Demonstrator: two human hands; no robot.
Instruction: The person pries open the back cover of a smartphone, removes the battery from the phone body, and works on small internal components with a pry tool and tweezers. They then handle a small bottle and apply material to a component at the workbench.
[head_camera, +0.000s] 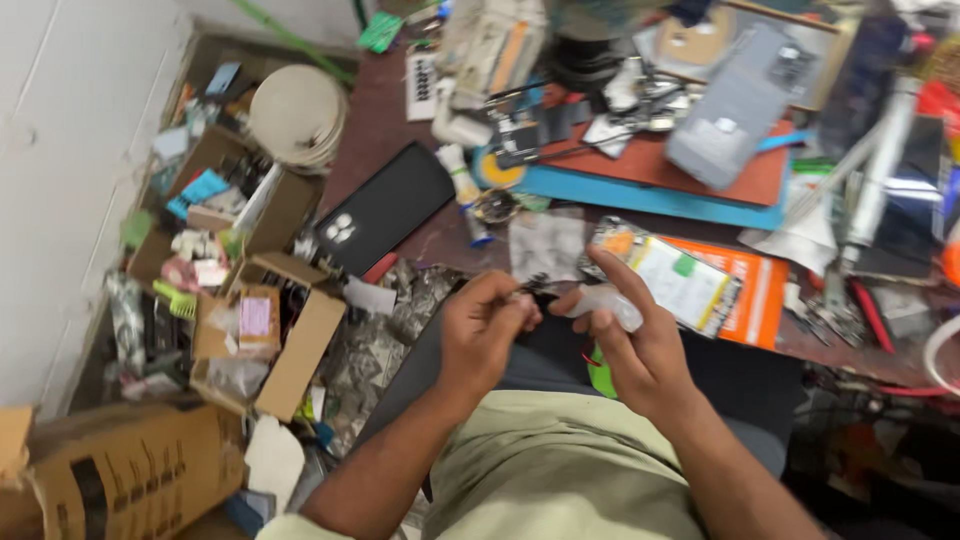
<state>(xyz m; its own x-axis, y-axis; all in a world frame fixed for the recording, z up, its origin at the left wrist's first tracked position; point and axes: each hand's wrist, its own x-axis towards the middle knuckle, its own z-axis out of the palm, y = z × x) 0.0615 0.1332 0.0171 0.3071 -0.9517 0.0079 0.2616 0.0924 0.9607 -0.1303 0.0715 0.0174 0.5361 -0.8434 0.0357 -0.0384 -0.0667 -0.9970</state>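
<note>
My lap comes first, the pale green shirt (560, 470) and both forearms drawn in close so my elbows brace against my body. My left hand (487, 335) is curled almost shut, thumb and forefinger pinched on a small dark part (538, 290); it is too blurred to say what kind. I hold it low over my knees, just off the worktop's near edge, I think so it drops into my lap and not onto the floor if it slips. My right hand (628, 345) wraps a small translucent white bottle (606, 300), its tip turned toward the pinched part, forefinger stretched long and the other fingers folded round the body. The two hands are nearly touching.

Just beyond my right fingers, at the near edge of the worktop (400, 120), lies an opened phone (668, 275) beside an orange mat (752, 295). A black phone back cover (385, 205) lies toward the left edge. Open cardboard boxes (275, 340) of spares sit on the floor at my left.
</note>
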